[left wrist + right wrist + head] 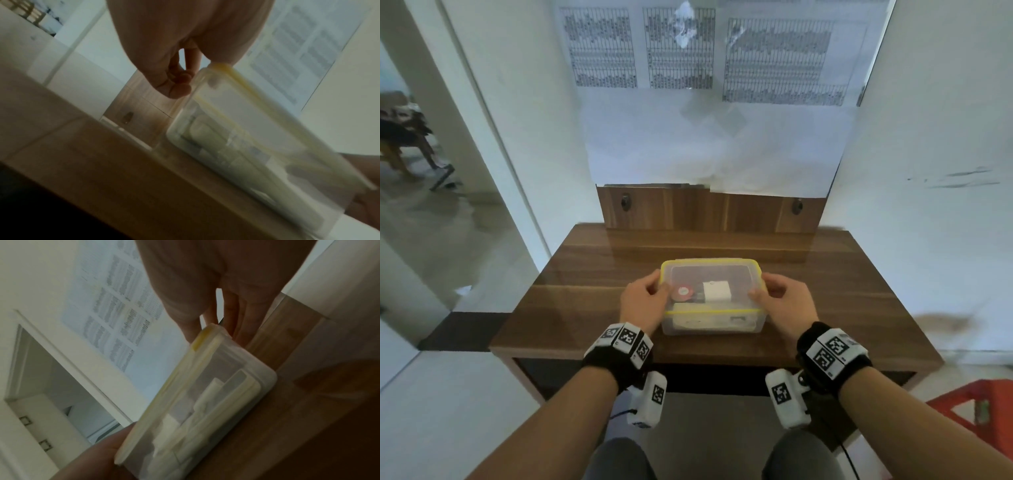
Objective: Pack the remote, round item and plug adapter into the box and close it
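A clear plastic box (714, 325) with a yellow-rimmed lid (722, 265) stands on the wooden table (592, 270). Through the lid I see the red round item (682, 292), the white plug adapter (715, 291) and, along the front wall, the pale remote (709, 322). My left hand (645, 298) grips the box's left end, thumb on the lid, fingers curled against the side. My right hand (779, 298) grips the right end the same way. In the left wrist view the box (257, 146) shows blurred beside the curled fingers (179, 86). The right wrist view shows the box (205, 402) and the adapter (170, 433) inside.
A wooden back panel (709, 212) rises behind the table, with printed sheets (705, 51) on the wall above. A red stool (976, 407) stands at the lower right. A doorway and a chair (400, 133) lie to the left. Bare tabletop lies around the box.
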A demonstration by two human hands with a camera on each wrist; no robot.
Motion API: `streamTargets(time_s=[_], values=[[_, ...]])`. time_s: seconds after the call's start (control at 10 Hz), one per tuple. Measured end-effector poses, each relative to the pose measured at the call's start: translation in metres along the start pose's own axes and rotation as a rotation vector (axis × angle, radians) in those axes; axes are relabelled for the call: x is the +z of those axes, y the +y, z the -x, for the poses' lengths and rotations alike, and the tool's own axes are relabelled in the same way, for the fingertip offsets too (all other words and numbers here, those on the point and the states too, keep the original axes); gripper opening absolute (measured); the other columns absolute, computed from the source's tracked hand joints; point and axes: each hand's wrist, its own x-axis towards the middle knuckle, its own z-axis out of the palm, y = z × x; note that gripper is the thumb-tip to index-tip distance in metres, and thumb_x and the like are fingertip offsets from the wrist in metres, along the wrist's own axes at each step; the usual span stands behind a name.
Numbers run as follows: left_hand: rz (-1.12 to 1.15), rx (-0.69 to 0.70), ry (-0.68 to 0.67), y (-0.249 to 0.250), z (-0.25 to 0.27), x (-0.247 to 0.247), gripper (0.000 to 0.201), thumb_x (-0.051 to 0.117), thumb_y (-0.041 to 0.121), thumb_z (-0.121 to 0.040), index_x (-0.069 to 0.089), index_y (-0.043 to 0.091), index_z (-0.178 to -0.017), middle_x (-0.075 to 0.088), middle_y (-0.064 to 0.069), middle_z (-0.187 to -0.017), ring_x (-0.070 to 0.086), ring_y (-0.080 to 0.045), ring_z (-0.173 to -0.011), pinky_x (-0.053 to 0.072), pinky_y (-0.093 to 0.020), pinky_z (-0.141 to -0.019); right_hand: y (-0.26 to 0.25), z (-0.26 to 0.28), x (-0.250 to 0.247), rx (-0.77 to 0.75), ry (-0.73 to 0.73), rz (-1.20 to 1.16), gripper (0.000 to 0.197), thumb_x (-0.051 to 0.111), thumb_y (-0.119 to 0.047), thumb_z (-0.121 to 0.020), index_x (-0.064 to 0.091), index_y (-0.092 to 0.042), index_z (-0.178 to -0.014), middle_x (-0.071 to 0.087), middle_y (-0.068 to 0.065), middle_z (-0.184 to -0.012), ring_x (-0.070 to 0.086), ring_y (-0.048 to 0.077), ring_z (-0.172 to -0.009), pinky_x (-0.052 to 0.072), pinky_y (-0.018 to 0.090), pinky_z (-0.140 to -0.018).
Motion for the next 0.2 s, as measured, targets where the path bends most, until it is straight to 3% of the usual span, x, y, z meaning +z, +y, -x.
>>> streamTargets(time_s=[0.1,0.2], values=[[0.089,-0.065,-0.036,0.005,-0.010,0.003,0.048,0.063,0.022,-0.094,0.055,0.010,-0.140,0.062,-0.005,-0.136,0.061,-0.018,-0.117,0.046,-0.030,-0.101,-0.005,-0.004,0.001,-0.024,-0.005,0.027,0.053,0.069,-0.043,-0.078,0.066,-0.021,-0.125,0.070,-0.007,-0.114,0.064,0.013,-0.105,0.050,0.035,-0.095],[0.153,-0.092,-0.047,0.003,-0.017,0.003,0.052,0.063,0.025,-0.095,0.050,0.011,-0.144,0.058,-0.003,-0.139,0.054,-0.021,-0.129,0.041,-0.031,-0.106,-0.018,-0.004,-0.005,-0.040,-0.059,0.079,0.044,0.065,-0.029,-0.089,0.060,-0.019,-0.131,0.068,-0.003,-0.116,0.060,0.011,-0.102,0.044,0.025,-0.086]])
